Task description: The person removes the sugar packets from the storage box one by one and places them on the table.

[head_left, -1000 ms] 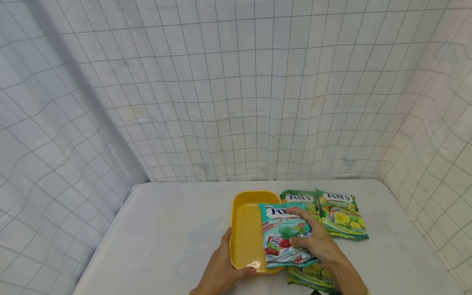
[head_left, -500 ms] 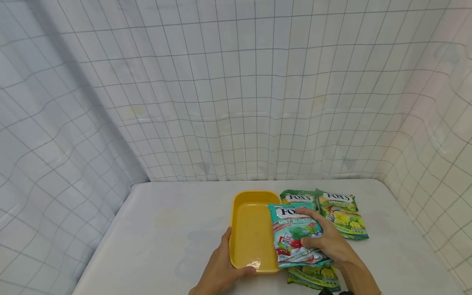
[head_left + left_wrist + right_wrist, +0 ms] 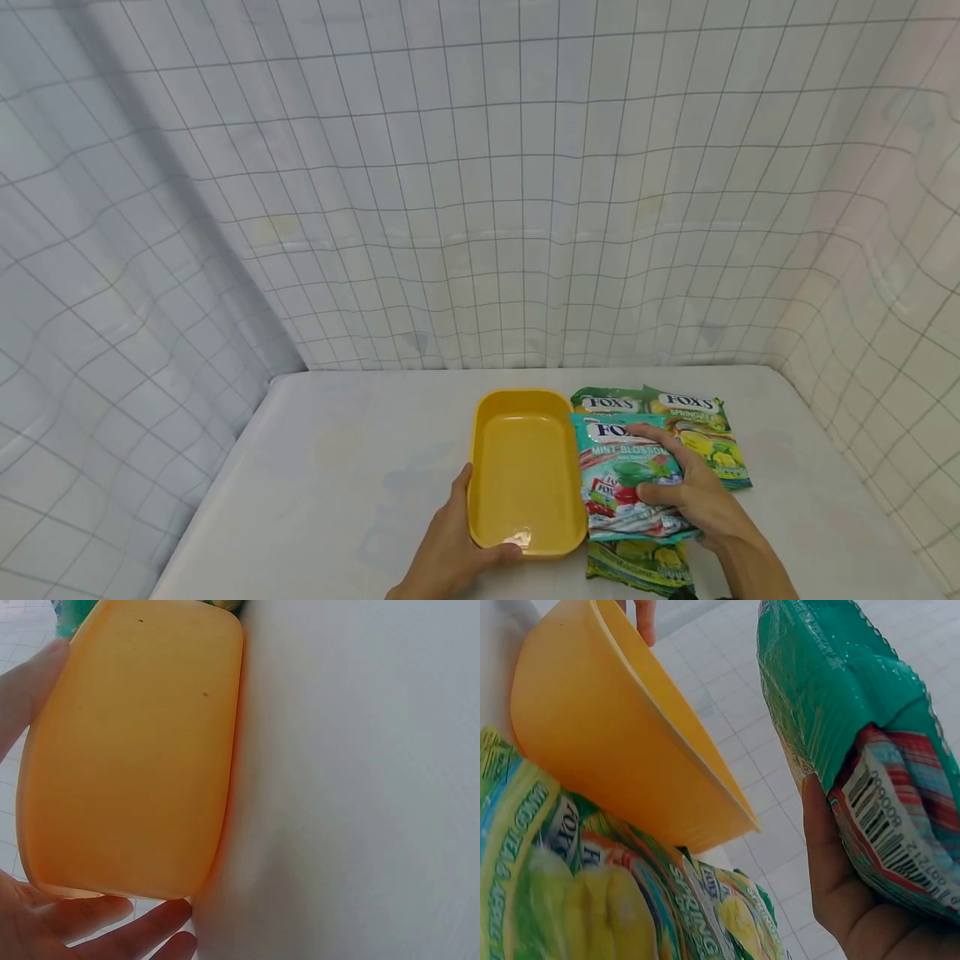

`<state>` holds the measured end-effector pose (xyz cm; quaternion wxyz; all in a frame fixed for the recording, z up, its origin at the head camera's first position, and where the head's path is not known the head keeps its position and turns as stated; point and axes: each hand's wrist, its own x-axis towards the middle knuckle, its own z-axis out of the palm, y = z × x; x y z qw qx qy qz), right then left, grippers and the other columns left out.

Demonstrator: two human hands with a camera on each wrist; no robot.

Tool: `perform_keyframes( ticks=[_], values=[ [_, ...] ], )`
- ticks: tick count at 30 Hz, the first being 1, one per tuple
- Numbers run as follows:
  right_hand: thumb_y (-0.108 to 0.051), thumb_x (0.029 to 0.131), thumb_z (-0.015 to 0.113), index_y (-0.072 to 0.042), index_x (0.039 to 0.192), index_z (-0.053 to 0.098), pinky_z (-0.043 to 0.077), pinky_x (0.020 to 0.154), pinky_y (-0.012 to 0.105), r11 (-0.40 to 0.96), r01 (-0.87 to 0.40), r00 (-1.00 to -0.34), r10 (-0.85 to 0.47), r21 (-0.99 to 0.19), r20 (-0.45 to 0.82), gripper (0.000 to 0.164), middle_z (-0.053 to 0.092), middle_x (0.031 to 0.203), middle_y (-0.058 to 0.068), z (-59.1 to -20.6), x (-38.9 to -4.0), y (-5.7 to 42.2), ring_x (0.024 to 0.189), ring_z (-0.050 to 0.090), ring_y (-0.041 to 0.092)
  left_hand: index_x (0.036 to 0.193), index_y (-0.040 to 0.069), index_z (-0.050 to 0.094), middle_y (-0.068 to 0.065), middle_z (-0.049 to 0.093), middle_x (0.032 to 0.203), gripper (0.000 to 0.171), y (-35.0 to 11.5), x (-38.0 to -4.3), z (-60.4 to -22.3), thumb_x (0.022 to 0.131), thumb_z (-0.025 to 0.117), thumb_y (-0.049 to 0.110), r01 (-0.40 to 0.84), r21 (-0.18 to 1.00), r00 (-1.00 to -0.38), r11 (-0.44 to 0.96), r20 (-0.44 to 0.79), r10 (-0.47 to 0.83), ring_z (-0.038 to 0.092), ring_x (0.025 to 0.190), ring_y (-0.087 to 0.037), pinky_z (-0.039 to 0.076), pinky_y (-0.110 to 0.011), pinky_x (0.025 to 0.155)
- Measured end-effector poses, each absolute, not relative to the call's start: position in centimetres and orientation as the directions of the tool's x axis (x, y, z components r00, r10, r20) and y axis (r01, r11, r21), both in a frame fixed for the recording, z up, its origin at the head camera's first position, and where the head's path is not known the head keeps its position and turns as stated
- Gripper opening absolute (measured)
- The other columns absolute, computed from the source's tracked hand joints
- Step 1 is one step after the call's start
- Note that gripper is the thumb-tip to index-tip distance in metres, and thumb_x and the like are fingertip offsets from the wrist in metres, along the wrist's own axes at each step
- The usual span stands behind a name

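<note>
My left hand (image 3: 448,533) grips the yellow plastic tray (image 3: 525,483) at its near left corner, thumb at the front rim and fingers along the left side. Nothing lies inside the tray. Its smooth outer wall fills much of the left wrist view. With my right hand (image 3: 697,493) I hold a teal Fox's Mint Blossom candy bag (image 3: 618,467) by its right side, just right of the tray. The right wrist view shows that bag's underside (image 3: 825,697) raised above the green bags, with a barcode on its back.
Green Fox's candy bags lie on the white table right of the tray: one at the back (image 3: 607,402), a Spring Tea bag (image 3: 701,425) beside it, and another bag (image 3: 637,568) near the front. A white grid-patterned curtain (image 3: 517,208) surrounds the table.
My right hand has moved right with the Mint Blossom bag, from over the tray's right part to beside it, uncovering the tray's floor. The left hand and tray stay in place.
</note>
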<state>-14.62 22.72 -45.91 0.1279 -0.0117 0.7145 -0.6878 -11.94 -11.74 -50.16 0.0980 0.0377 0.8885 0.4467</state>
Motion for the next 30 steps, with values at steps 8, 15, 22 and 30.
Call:
perform_keyframes(
  ticks=[8, 15, 22, 30],
  values=[
    [-0.002, 0.085, 0.079, -0.021, 0.157, 0.038, 0.06, 0.076, 0.048, 0.054, 0.203, -0.962, -0.173, -0.978, -0.21, 0.085, 0.022, 0.16, 0.021, -46.1, -14.3, 24.6, 0.095, 0.068, 0.039, 0.161, -0.001, 0.012, -0.024, 0.046, 0.15, 0.138, -11.6, -11.8, -50.0, 0.066, 0.089, 0.065, -0.056, 0.805, -0.974, 0.591, -0.173, 0.144, 0.056, 0.12, -0.029, 0.044, -0.059, 0.103],
    [-0.005, 0.088, 0.078, -0.021, 0.159, 0.034, 0.059, 0.077, 0.046, 0.093, 0.194, -0.967, -0.149, -0.976, -0.207, 0.086, 0.022, 0.159, 0.022, -46.5, -13.9, 26.2, 0.099, 0.067, 0.036, 0.16, -0.001, 0.012, -0.024, 0.047, 0.148, 0.139, -11.6, -11.8, -50.0, 0.065, 0.089, 0.064, -0.062, 0.804, -0.975, 0.592, -0.176, 0.138, 0.056, 0.119, -0.029, 0.045, -0.059, 0.103],
    [-0.002, 0.093, 0.072, -0.028, 0.161, 0.031, 0.06, 0.08, 0.048, 0.026, 0.192, -0.96, -0.204, -0.981, -0.193, 0.083, 0.051, 0.135, 0.012, -47.2, -13.4, 28.0, 0.1, 0.069, 0.036, 0.16, -0.001, 0.012, -0.024, 0.047, 0.149, 0.139, -11.6, -11.8, -50.0, 0.065, 0.089, 0.065, -0.059, 0.804, -0.975, 0.592, -0.174, 0.138, 0.056, 0.119, -0.029, 0.044, -0.059, 0.103],
    [-0.003, 0.092, 0.073, -0.035, 0.158, 0.036, 0.059, 0.082, 0.047, 0.046, 0.239, -0.951, -0.189, -0.97, -0.244, 0.082, 0.054, 0.129, 0.007, -47.8, -12.9, 29.8, 0.102, 0.068, 0.035, 0.16, -0.001, 0.012, -0.024, 0.048, 0.148, 0.139, -11.5, -11.8, -49.9, 0.065, 0.089, 0.064, -0.058, 0.807, -0.975, 0.588, -0.172, 0.14, 0.057, 0.117, -0.029, 0.045, -0.058, 0.103]
  ],
)
